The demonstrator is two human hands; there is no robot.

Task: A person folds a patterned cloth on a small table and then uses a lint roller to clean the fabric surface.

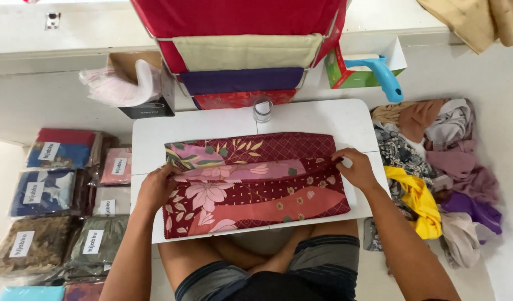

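As both hands (156, 187) (354, 167) pinch the floral scarf (251, 181), cardboard box (139, 64) holding plastic bags (120, 86)

Scarf (251, 184) on table (323, 120), jar (262, 110) behind

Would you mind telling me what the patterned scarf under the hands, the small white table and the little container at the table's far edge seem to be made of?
Patterned scarf: thin woven fabric, matte, judging by its soft folds and flat creases. White table: smooth, hard top, probably laminate or plastic, with a faint sheen. Small container: clear glass or plastic, since it is see-through. The left hand and right hand pinch the scarf's ends.
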